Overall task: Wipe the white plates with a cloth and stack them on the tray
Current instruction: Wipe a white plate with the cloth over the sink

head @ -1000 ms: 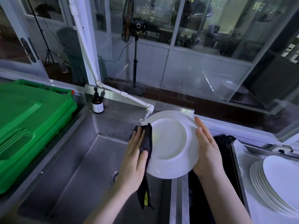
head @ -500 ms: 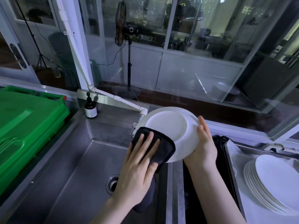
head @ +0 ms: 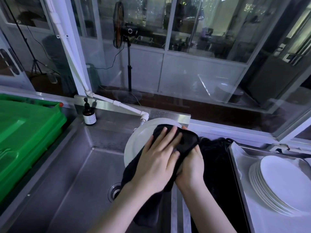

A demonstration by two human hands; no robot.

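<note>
1. The plate (head: 139, 140) is white, round and glossy, with a shallow raised rim. It is held up on a tilt over the rear right corner of the sink (head: 75, 174), just below the end of the white pipe (head: 117, 105).
2. A black cloth (head: 186, 140) covers the right part of the plate's face and wraps over its right edge. The loose end hangs below the hands along the sink's right wall.
3. The left hand (head: 158, 162) lies flat on the cloth and presses it against the plate. Its fingers are straight and spread, so its grip is apart and pinches nothing.
4. The right hand (head: 191, 167) sits at the plate's right edge, under the cloth. One fingertip shows past the cloth at the top. The cloth and the left hand cover the rest, so I cannot tell whether its grip is clamped on the rim or only props it.
5. A stack of plates (head: 286, 182) lies fanned on the tray (head: 234, 167) at the right. The picture's edge cuts off both.
6. Between the sink and the tray I see a dark hollow with something black in it, too dim to make out.
7. The left forearm hides part of the drain (head: 114, 190).
8. A green bin (head: 25, 135) at the left is cut off by the frame. A brown pump bottle (head: 89, 114) stands on the tabletop (head: 114, 121) at the sink's rear left corner, and its label is too small to read.
</note>
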